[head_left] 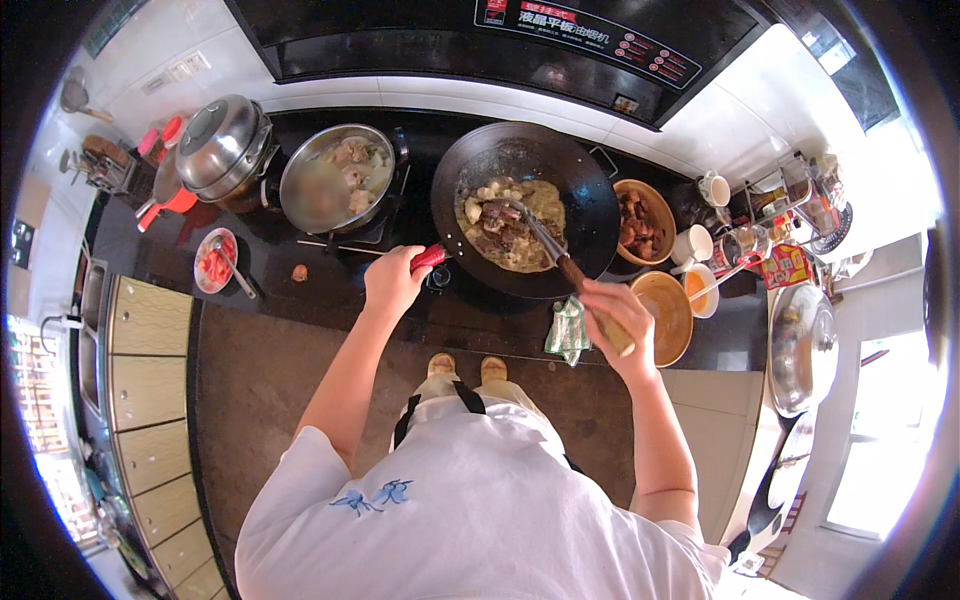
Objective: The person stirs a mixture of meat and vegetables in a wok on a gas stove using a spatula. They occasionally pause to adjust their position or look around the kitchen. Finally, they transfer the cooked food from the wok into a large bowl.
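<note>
A large dark wok [588,200] sits on the stove in the middle of the black counter. Its red handle [430,257] is wrapped by the closed fingers of my left hand [393,282]. With my right hand [622,318] I grip the wooden handle of a spatula [548,243], above the counter's front edge. The spatula's metal end reaches into the wok and touches the food [515,232]: dark meat-like chunks with pale pieces in yellowish liquid. Part of the blade is hidden among the food.
Left of the wok stand a pot [292,178] of meat in broth, a lidded steamer [216,150] and a bowl [208,286] of red pieces with a spoon. A meat bowl [664,215], a brown bowl [660,310], an orange-liquid bowl [708,304] and a folded cloth [568,333] lie right.
</note>
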